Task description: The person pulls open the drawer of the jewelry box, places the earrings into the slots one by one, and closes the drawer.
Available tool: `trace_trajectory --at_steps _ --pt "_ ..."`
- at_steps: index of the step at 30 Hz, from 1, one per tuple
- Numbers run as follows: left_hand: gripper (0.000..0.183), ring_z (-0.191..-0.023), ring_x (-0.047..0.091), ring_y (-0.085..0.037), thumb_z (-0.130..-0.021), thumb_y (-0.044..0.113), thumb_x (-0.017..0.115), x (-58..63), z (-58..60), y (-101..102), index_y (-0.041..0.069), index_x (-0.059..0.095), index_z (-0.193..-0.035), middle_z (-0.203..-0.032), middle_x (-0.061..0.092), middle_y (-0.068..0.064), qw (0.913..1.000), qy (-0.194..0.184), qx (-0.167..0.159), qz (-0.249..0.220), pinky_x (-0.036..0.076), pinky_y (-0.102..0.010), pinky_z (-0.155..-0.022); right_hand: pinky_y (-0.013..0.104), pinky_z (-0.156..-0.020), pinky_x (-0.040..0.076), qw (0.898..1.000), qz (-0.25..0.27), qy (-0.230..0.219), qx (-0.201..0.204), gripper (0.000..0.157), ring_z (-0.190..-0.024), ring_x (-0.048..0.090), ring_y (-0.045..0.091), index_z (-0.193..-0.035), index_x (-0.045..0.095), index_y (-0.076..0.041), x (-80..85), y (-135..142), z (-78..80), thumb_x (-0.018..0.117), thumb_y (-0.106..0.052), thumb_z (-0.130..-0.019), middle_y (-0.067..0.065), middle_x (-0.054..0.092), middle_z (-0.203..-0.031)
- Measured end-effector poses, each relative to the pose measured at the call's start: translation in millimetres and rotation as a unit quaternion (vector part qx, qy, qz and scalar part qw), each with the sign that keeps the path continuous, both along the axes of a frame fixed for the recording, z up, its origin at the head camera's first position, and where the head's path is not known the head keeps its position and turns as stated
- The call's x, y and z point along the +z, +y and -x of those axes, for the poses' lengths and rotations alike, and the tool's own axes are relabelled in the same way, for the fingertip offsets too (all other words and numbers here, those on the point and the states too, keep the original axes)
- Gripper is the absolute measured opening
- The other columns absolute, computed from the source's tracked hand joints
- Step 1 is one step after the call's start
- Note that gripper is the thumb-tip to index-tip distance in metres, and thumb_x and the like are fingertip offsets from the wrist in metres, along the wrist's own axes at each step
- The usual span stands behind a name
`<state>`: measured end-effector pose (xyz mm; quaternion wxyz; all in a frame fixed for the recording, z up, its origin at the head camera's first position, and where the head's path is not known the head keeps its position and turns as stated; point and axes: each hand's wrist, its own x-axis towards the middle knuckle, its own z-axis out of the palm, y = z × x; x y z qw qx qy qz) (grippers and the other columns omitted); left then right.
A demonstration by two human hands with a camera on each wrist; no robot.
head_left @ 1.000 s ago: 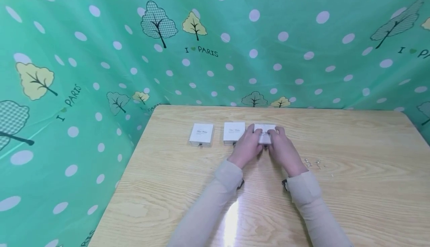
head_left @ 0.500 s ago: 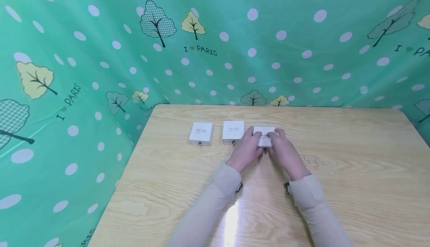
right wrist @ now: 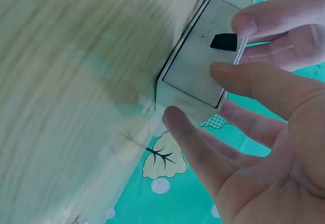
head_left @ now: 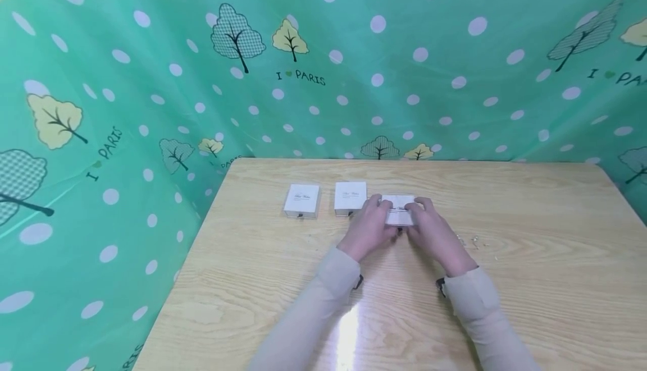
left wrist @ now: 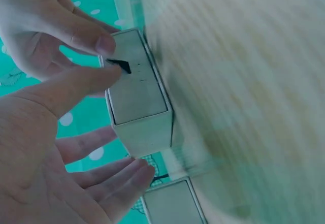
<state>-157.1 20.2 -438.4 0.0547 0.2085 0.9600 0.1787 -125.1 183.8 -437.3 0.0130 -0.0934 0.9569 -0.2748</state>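
Observation:
A small white drawer-style gift box (head_left: 401, 219) with printed lettering on top sits on the table between both hands. My left hand (head_left: 365, 229) holds its left side and my right hand (head_left: 436, 237) holds its right side, with thumbs at its near top edge. The left wrist view shows the front face of the box (left wrist: 137, 89) upright, with one thumb beside the short black ribbon tab (left wrist: 123, 65). From the right wrist view, a fingertip touches the side of the box (right wrist: 195, 64) low down. The back of the box is hidden.
Two similar white boxes stand to the left: a middle one (head_left: 350, 196) close beside my left hand, and another (head_left: 302, 198) farther left. Several tiny shiny pieces (head_left: 475, 241) lie right of my right wrist. A green patterned cloth (head_left: 323, 107) hangs behind the wooden table (head_left: 242, 281).
Both hands have drawn the box slightly toward the near side of the table. The other two boxes and the tiny pieces stay in place.

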Motion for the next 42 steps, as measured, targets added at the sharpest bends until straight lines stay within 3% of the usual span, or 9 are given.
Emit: trace_trajectory --at_steps 3,10,17,31,42 --pt "0.062 -0.134 0.047 -0.026 -0.083 0.034 0.079 -0.2 4.5 3 0.014 0.056 -0.137 -0.151 0.043 -0.012 1.0 0.005 -0.007 0.004 0.049 -0.046 -0.103 0.056 -0.092 0.053 1.0 0.003 0.005 0.002 0.045 -0.108 0.061 0.049 -0.132 0.053 0.006 -1.6 2 0.6 0.064 0.003 -0.089 0.033 0.036 -0.144" --pt "0.07 -0.145 0.034 -0.026 -0.079 0.033 0.081 -5.7 16.9 10 0.016 0.053 -0.141 -0.157 0.037 -0.01 0.9995 0.0 -0.031 0.01 0.034 -0.042 -0.117 0.055 -0.092 0.053 1.0 0.004 0.0 0.0 0.043 -0.111 0.061 0.047 -0.131 0.054 0.006 -1.2 2 0.4 0.062 0.004 -0.089 0.032 0.037 -0.144" --pt "0.075 -0.141 0.038 -0.025 -0.079 0.032 0.081 -10.4 19.9 10 0.013 0.049 -0.144 -0.151 0.044 -0.01 0.999 -0.011 -0.042 -0.011 0.036 -0.039 -0.116 0.056 -0.094 0.052 1.0 0.005 0.009 0.004 0.043 -0.111 0.06 0.049 -0.13 0.055 0.007 -0.1 0 0.5 0.064 0.005 -0.088 0.033 0.039 -0.142" --pt "0.072 -0.129 0.048 -0.023 -0.078 0.047 0.081 -6.6 4.9 2 0.014 0.057 -0.136 -0.138 0.054 -0.006 0.9996 0.023 -0.015 -0.012 0.05 -0.04 -0.101 0.054 -0.1 0.049 1.0 0.005 -0.01 0.013 0.04 -0.121 0.055 0.047 -0.128 0.058 0.006 4.3 -5 -5.4 0.066 0.003 -0.088 0.03 0.043 -0.14" --pt "0.072 -0.125 0.05 -0.02 -0.076 0.053 0.08 -5.4 -15.1 -7 0.014 0.059 -0.134 -0.134 0.057 -0.004 0.9995 0.027 -0.005 -0.017 0.045 -0.037 -0.106 0.056 -0.097 0.051 0.999 -0.001 0.01 0.048 0.039 -0.117 0.057 0.048 -0.122 0.063 0.004 12.9 -7 -20.2 0.071 0.004 -0.084 0.031 0.049 -0.136"
